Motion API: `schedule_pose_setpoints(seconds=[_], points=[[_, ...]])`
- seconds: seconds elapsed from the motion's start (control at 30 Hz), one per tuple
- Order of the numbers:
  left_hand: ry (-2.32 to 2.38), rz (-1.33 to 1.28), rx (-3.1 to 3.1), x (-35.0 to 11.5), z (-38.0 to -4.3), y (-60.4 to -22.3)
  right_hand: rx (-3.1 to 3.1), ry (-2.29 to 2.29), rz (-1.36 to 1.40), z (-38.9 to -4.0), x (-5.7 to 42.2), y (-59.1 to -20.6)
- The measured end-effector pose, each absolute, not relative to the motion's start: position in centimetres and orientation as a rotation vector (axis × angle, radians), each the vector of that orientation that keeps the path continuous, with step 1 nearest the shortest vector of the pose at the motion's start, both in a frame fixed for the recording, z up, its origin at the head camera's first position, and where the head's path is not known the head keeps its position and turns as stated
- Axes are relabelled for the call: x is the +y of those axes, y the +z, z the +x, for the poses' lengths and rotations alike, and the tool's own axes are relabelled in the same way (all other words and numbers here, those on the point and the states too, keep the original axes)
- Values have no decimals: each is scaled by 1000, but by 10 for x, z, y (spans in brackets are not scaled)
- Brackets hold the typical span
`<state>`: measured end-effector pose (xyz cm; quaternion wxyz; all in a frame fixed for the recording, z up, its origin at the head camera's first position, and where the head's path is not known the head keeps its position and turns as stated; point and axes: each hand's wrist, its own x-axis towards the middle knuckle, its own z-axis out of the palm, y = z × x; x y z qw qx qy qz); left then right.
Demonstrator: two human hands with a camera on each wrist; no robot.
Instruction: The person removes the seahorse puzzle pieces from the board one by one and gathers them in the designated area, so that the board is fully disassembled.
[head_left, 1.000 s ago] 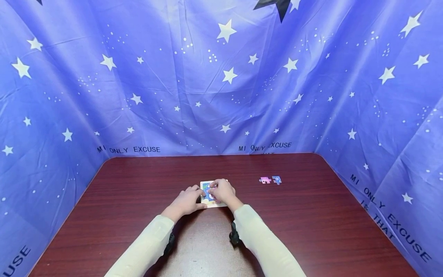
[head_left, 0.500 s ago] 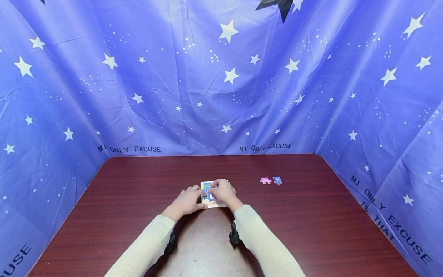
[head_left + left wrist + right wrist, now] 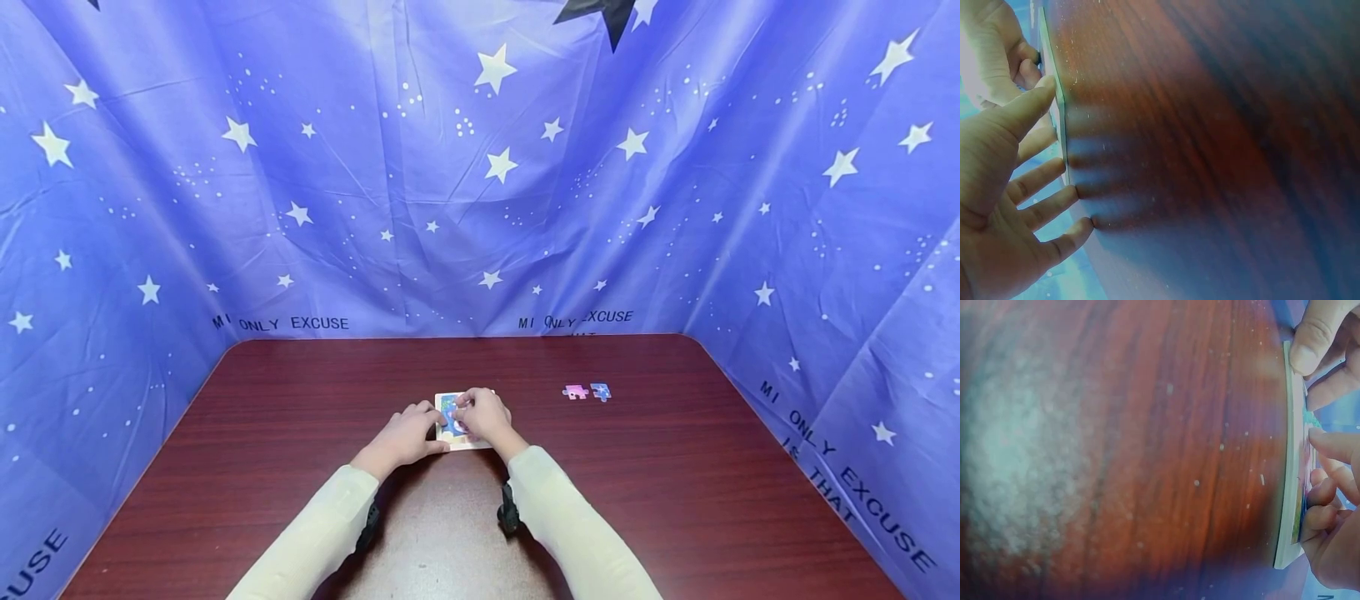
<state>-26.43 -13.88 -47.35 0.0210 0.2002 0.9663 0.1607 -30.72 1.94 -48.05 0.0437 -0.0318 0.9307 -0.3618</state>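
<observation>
A small jigsaw puzzle (image 3: 449, 427) with a pale frame and a blue picture lies on the table between my hands. At its left side my left hand (image 3: 403, 435) rests with spread fingers, the thumb on the near left corner (image 3: 1298, 359). In the left wrist view, several of that left hand's fingertips (image 3: 1085, 225) touch the tabletop beside the frame. My right hand (image 3: 486, 414) is over the puzzle's right half, its bent fingers (image 3: 1320, 519) and thumb touching the picture. Whether a piece lies under or between them is hidden.
Two loose jigsaw pieces, one pink (image 3: 575, 392) and one blue (image 3: 601, 392), lie to the right of the puzzle. The dark red wooden table (image 3: 675, 500) is bordered by a blue star-patterned curtain (image 3: 435, 250) at the back and sides.
</observation>
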Motion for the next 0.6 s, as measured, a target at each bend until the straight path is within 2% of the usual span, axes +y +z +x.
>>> schedule_pose_setpoints(seconds=[0.6], points=[[497, 611, 3001, -139, -266, -475, 2909, -1086, -114, -308, 20, -482]])
